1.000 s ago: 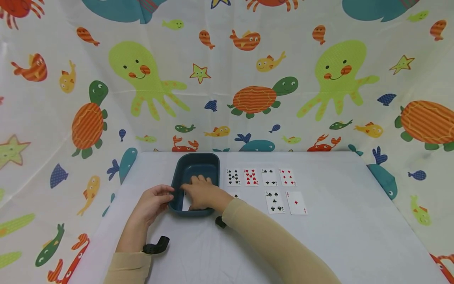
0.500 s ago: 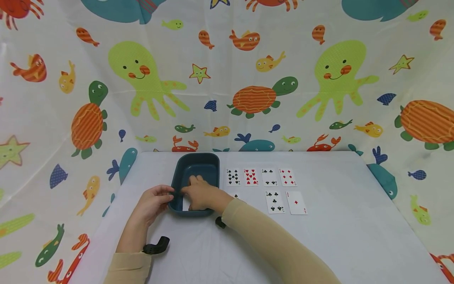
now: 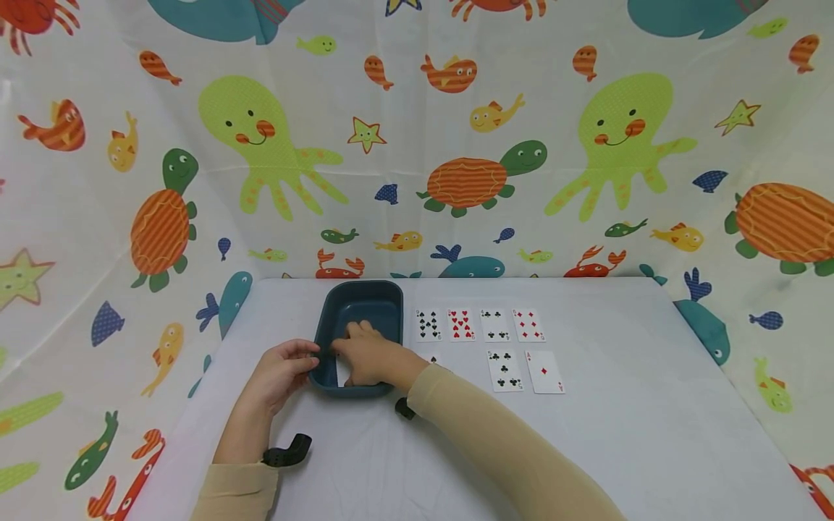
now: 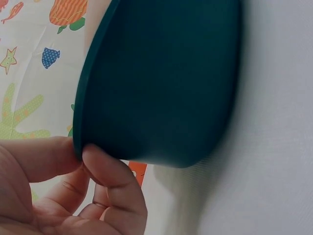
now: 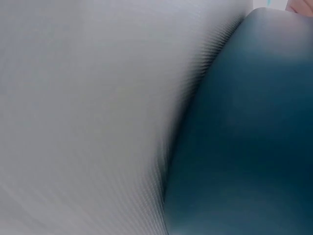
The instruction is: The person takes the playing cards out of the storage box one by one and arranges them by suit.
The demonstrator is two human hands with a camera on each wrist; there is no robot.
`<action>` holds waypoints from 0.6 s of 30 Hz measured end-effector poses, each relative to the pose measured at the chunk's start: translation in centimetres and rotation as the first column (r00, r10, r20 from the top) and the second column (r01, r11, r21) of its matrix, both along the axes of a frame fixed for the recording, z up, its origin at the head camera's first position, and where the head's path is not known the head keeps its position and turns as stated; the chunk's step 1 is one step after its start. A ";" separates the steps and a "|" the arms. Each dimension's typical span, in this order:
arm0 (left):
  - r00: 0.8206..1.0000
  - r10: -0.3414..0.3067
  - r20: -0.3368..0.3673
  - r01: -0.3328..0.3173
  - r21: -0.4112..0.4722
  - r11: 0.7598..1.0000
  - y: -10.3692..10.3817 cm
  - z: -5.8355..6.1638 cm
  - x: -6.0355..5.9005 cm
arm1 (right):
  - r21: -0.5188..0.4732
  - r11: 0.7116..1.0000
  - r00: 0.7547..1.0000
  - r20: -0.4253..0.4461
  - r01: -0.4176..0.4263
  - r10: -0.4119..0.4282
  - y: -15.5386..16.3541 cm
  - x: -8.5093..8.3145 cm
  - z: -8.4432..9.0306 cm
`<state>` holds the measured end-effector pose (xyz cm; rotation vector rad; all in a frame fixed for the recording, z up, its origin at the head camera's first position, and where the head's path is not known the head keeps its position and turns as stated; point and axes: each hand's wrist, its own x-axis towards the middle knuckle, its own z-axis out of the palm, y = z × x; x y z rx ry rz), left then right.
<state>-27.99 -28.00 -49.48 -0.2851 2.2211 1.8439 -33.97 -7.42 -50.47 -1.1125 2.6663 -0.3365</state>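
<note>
In the head view a dark teal plastic tray point(image 3: 365, 288) stands at the left of the table. My left hand point(image 3: 284, 369) pinches its left rim; the left wrist view has thumb and finger point(image 4: 110, 166) on either side of the lip. My right hand point(image 3: 371, 354) reaches down inside the tray, thumb and bent fingers around a white playing card point(image 3: 342, 372). Most of that card is hidden under the hand. The right wrist view holds mainly the outer wall of the tray point(image 5: 244, 137) and white cloth, with the right hand's grip out of sight.
Right of the tray, face-up playing cards lie in two rows, among them a spade card point(image 3: 428, 325), a heart card point(image 3: 461, 325), a club card point(image 3: 504, 371) and the ace of diamonds point(image 3: 545, 373). Another card point(image 3: 434, 357) is partly covered by my right forearm. A sea-animal curtain point(image 3: 417, 108) hangs behind.
My right hand's fingers shift slightly over the card in the tray. The left hand, the tray and the laid-out cards stay in place.
</note>
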 end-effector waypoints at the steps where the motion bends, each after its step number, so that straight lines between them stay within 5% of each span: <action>1: 1.000 0.001 0.000 -0.001 -0.001 1.000 0.0 0.0 0.0 | -0.010 1.000 1.000 0.004 0.008 -0.008 0.0 0.0 0.0; 18: 1.000 0.000 0.014 0.000 -0.026 1.000 0.1 0.2 0.0 | -0.106 0.993 0.998 0.009 0.055 -0.054 0.0 -0.6 0.8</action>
